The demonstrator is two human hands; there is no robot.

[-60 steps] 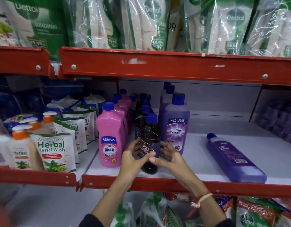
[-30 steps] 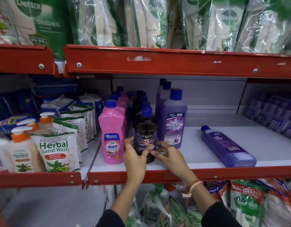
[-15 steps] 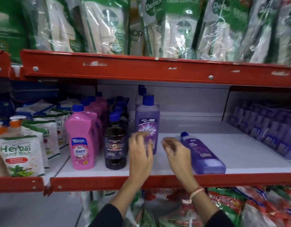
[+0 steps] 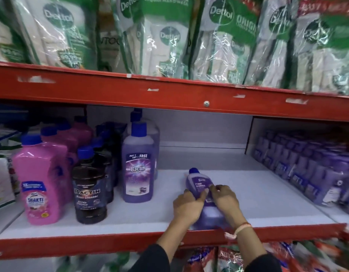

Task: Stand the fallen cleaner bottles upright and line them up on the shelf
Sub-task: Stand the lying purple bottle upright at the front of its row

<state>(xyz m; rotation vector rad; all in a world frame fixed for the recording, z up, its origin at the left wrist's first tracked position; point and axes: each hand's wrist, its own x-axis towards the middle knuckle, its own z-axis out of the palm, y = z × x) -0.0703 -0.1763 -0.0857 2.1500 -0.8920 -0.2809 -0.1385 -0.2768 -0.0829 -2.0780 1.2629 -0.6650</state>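
Observation:
A purple cleaner bottle [image 4: 199, 182] with a blue cap lies on its back on the white shelf [image 4: 268, 193], cap pointing away from me. My left hand [image 4: 187, 208] wraps its left side and my right hand [image 4: 225, 201] presses on its right side and label. To the left stand three rows of upright bottles: a purple Bactin bottle [image 4: 138, 165], a dark Bactin bottle [image 4: 90, 191] and a pink Shakti bottle [image 4: 40, 181] at the front of each row.
The red shelf lip [image 4: 91, 244] runs along the front edge, and a red beam [image 4: 169, 95] carries Dettol pouches [image 4: 165, 36] overhead. Packed purple bottles [image 4: 307, 165] fill the neighbouring bay on the right. Herbal hand wash pouches [image 4: 0, 183] sit at far left.
Both hands let go of the dark Bactin bottle, which now stands upright, and moved right onto the lying purple bottle. The camera view shifted right.

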